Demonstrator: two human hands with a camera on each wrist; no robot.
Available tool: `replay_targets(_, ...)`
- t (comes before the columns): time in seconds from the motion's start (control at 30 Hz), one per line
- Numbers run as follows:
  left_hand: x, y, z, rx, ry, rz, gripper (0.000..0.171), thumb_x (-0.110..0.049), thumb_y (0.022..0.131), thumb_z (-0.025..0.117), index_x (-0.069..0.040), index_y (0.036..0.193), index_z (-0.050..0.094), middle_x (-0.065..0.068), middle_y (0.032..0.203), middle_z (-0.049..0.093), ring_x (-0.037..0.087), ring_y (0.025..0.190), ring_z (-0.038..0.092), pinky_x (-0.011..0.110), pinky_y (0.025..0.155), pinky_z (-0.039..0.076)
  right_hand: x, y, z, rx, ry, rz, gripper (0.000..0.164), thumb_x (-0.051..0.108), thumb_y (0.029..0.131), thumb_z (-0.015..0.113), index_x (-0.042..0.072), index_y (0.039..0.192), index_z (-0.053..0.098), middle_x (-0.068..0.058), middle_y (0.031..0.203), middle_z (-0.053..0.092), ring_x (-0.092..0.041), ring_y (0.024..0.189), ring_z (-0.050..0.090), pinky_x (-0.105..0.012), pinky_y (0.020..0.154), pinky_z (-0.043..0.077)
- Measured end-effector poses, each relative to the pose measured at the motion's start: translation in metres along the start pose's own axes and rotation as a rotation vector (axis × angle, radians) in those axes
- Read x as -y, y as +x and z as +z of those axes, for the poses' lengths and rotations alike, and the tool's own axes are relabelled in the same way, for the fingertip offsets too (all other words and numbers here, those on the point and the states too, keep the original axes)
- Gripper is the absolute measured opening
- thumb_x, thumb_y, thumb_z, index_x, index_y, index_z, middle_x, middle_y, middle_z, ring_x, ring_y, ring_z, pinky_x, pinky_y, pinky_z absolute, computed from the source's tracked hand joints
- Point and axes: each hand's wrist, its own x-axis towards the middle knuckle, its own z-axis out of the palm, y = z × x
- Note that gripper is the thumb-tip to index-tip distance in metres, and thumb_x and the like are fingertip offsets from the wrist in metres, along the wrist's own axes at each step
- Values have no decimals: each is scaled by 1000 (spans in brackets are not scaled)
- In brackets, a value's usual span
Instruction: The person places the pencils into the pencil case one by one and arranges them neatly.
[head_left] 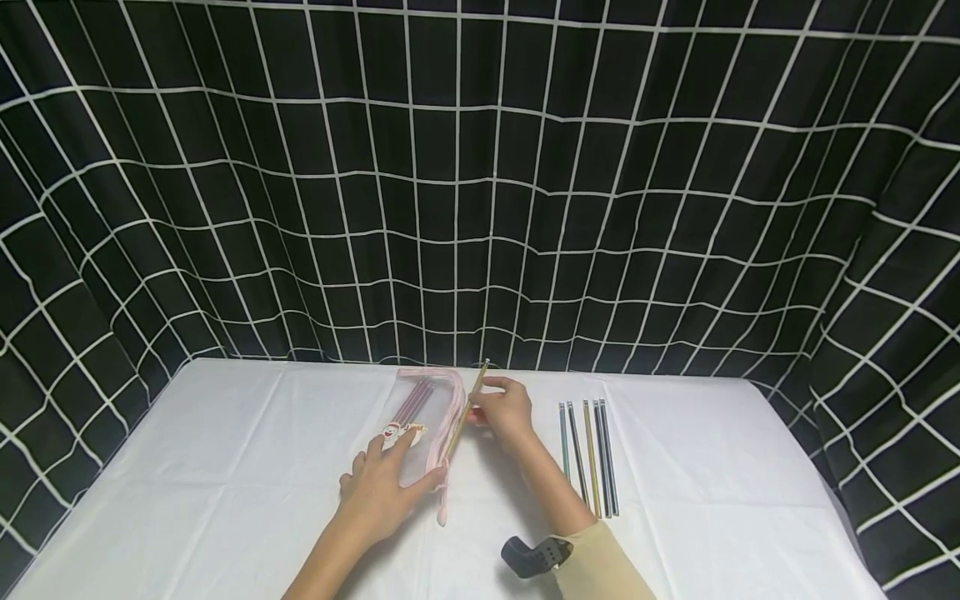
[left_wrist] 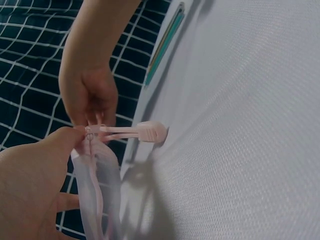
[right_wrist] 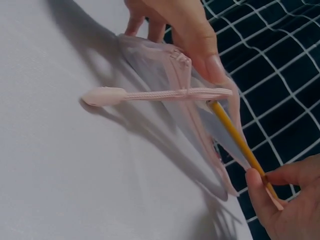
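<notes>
A see-through pencil pouch [head_left: 457,392] with pink trim lies tilted at the middle of the table, a few purplish pencils [head_left: 412,402] showing inside. My left hand [head_left: 382,492] grips its near part, thumb [right_wrist: 216,67] at the unzipped edge and fingers spread over the side with a cartoon print. Between thumb and fingertips my right hand [head_left: 510,412] pinches a yellow pencil [right_wrist: 240,140] near its far end. The pencil slants along the opening, its near end inside the pouch mouth beneath the looped pink zip pull [right_wrist: 104,96].
To the right of my right forearm, several loose pencils [head_left: 590,442] in teal, dark and gold lie side by side on the white tablecloth [head_left: 697,467]. A black wrist strap mount [head_left: 532,557] sits at the right cuff. Behind the table hangs a black checked curtain [head_left: 480,208].
</notes>
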Motion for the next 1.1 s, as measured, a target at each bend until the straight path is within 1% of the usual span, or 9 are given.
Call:
replay_targets(0.17, 1, 0, 0, 4, 3, -1, 75, -69, 94, 63, -21, 152, 57, 27, 148, 52, 48, 119, 59, 68, 85, 46, -1, -3, 5, 14, -27, 16, 47, -5, 94, 66, -15, 139, 55, -31, 101, 74, -9, 57, 70, -25, 64, 61)
replay_targets(0.3, 1, 0, 1, 6, 3, -1, 76, -70, 94, 63, -22, 152, 57, 27, 149, 52, 47, 119, 58, 67, 84, 46, -4, -6, 7, 33, -41, 20, 47, -4, 95, 67, -15, 139, 55, -29, 98, 75, -10, 58, 71, -26, 65, 62)
replay_targets(0.4, 2, 0, 1, 8, 4, -2, 77, -71, 94, 62, -22, 152, 57, 27, 149, 51, 47, 119, 58, 67, 85, 46, -5, -9, 9, 39, -67, 17, 48, -2, 95, 68, -15, 139, 56, -27, 96, 75, -11, 58, 72, -27, 64, 62)
replay_targets(0.5, 1, 0, 1, 6, 2, -2, 77, -71, 94, 62, -22, 152, 57, 28, 150, 51, 48, 120, 58, 68, 85, 46, -6, -11, 11, 41, -89, 16, 48, -1, 94, 68, -14, 139, 56, -26, 96, 75, -10, 57, 71, -25, 62, 61)
replay_targets(0.7, 1, 0, 1, 1, -5, -2, 76, -71, 94, 62, -22, 152, 57, 28, 150, 51, 48, 120, 58, 67, 85, 46, -9, -14, 14, 45, -67, 32, 49, 0, 95, 69, -15, 140, 55, -27, 99, 75, -8, 57, 70, -23, 62, 60)
replay_targets(0.8, 1, 0, 1, 6, -2, -7, 79, -70, 94, 62, -20, 155, 54, 29, 151, 50, 49, 122, 57, 67, 86, 46, -9, -16, 15, 49, -68, 40, 50, 1, 95, 68, -15, 140, 54, -27, 100, 75, -7, 57, 69, -22, 61, 60)
replay_targets(0.97, 1, 0, 0, 18, 4, -18, 86, -69, 95, 63, -16, 160, 46, 29, 153, 48, 51, 126, 55, 69, 89, 45, -11, -19, 17, 60, -51, 48, 51, -4, 93, 65, -15, 141, 53, -25, 98, 75, -6, 56, 67, -22, 61, 60)
replay_targets(1.1, 0, 0, 0, 21, -2, -19, 85, -68, 95, 64, -16, 159, 47, 28, 153, 48, 49, 125, 55, 69, 89, 45, -11, -22, 19, 72, -50, 46, 54, -7, 90, 64, -15, 142, 53, -24, 95, 75, -6, 55, 66, -23, 61, 60)
